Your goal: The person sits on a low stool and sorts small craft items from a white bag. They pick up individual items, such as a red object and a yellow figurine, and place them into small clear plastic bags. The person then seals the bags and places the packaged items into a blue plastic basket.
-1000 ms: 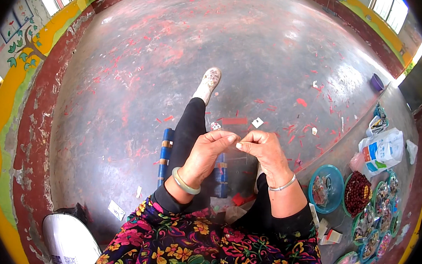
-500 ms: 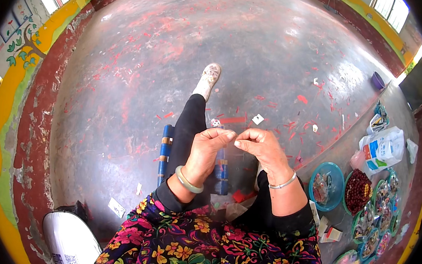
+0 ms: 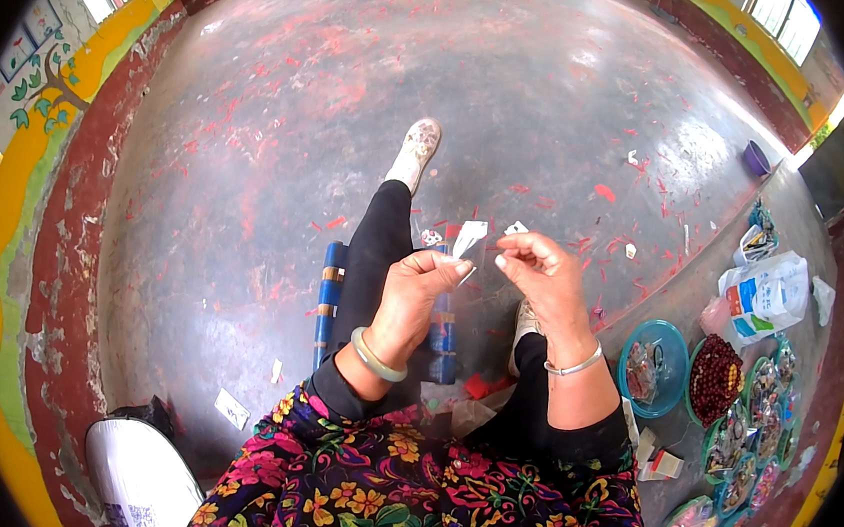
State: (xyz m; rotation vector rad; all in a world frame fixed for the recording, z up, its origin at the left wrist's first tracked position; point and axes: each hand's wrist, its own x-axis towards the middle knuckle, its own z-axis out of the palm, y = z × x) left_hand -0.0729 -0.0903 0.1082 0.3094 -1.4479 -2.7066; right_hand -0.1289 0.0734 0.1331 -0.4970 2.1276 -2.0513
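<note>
Paper [image 3: 470,238] rises from the left hand's [image 3: 408,290] pinch, thumb against forefinger at its lower end, its long axis running away from the body and leaning a little right. It is held up over the floor [image 3: 282,141], well in from that floor's left and right edges. The right hand [image 3: 548,287] is just to the right, its fingertips near the paper but apart from it; whether they grip anything thin, I cannot tell. Half a second earlier the two hands' fingertips nearly met and no upright sheet showed; now a gap separates them and the white piece stands clear.
</note>
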